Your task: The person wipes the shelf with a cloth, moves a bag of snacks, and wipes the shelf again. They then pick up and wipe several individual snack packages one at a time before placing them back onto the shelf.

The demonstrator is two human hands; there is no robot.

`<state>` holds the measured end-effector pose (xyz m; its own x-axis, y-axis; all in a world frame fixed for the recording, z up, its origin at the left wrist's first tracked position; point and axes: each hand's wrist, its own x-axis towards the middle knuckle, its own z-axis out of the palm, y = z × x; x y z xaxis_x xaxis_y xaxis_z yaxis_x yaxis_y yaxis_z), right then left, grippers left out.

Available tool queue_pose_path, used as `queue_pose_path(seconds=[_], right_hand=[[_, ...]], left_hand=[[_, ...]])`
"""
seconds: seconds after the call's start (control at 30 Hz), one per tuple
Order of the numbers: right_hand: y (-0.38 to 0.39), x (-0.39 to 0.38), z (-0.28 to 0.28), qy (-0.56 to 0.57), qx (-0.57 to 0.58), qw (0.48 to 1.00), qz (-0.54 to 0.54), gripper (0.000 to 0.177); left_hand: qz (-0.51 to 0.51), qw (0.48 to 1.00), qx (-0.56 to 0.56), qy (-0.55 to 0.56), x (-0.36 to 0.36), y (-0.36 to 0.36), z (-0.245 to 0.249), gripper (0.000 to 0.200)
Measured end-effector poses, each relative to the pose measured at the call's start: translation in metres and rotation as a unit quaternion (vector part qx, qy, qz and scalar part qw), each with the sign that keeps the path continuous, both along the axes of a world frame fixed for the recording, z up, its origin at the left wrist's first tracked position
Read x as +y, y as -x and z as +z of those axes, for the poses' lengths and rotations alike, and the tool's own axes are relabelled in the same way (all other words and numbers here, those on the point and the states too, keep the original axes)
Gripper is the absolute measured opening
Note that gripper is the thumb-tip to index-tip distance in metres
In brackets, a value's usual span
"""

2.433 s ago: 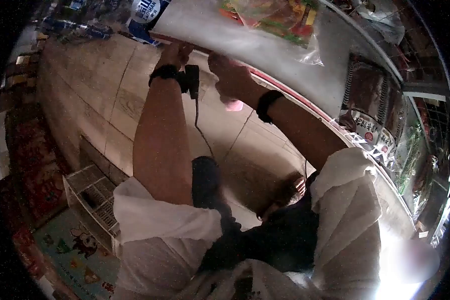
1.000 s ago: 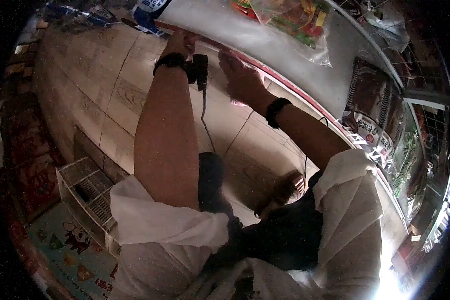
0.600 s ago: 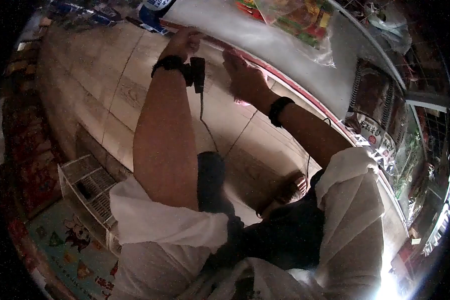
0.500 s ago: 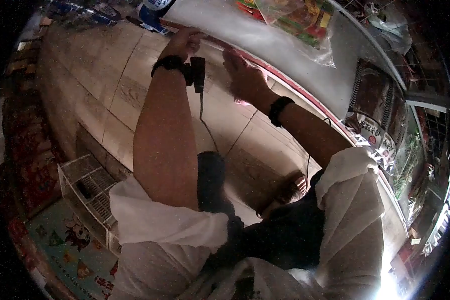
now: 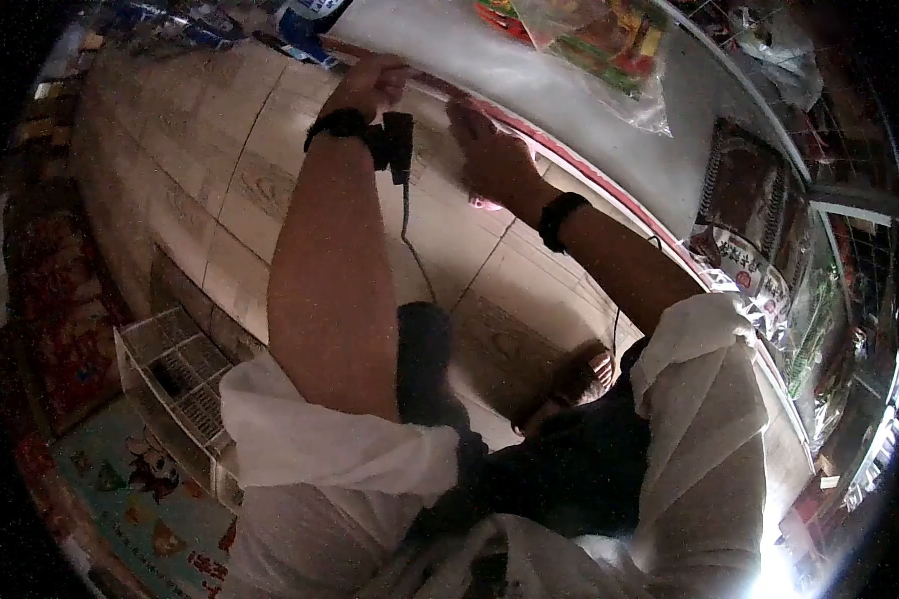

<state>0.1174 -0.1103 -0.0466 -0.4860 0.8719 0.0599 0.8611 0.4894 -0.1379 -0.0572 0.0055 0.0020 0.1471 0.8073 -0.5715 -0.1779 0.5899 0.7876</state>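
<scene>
At the top centre, my left hand (image 5: 373, 84) is beside the red edge strip (image 5: 430, 84) of a pale counter, its fingers curled in. What those fingers hold, if anything, is hidden. My right hand (image 5: 489, 155) is a little lower and to the right, close along the same strip, its fingers dark and blurred. Each wrist wears a black band. A small black box (image 5: 398, 148) with a cable hangs at the left wrist, over the tiled floor (image 5: 290, 150).
On the pale counter top (image 5: 589, 120) lies a colourful plastic packet (image 5: 609, 50), with a brown spiral-edged item (image 5: 744, 180) farther right. A blue-and-white package (image 5: 310, 25) stands near the left hand. A white wire rack (image 5: 175, 374) is at lower left, near my left sleeve.
Both hands stay near the strip with only slight shifts. The black box at the left wrist has moved a touch to the right; the right hand's fingers look more blurred.
</scene>
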Motion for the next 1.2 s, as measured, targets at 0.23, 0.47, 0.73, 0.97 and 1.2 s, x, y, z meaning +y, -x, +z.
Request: queue_pose_path(seconds=[0.23,0.47,0.73,0.97,1.2], right_hand=[[0.002,-0.001,0.009,0.019,-0.028,0.999,0.017,0.055],[0.008,-0.005,-0.005,-0.006,0.072,0.997,0.040,0.058],[0.004,-0.007,-0.012,-0.014,0.097,0.993,0.064,0.054],[0.001,-0.007,-0.003,-0.050,0.066,0.995,0.061,0.053],[-0.004,0.000,-0.007,-0.071,-0.003,0.997,0.027,0.055]], left_hand=[[-0.034,0.981,-0.126,0.146,0.029,0.018,-0.042,0.007],[-0.016,0.994,-0.106,0.009,0.007,0.016,-0.027,0.009],[-0.096,0.993,-0.054,-0.035,0.011,0.007,-0.029,0.011],[-0.076,0.996,-0.049,0.026,0.025,0.011,-0.050,0.017],[-0.064,0.996,-0.057,-0.026,0.018,0.010,-0.044,0.017]])
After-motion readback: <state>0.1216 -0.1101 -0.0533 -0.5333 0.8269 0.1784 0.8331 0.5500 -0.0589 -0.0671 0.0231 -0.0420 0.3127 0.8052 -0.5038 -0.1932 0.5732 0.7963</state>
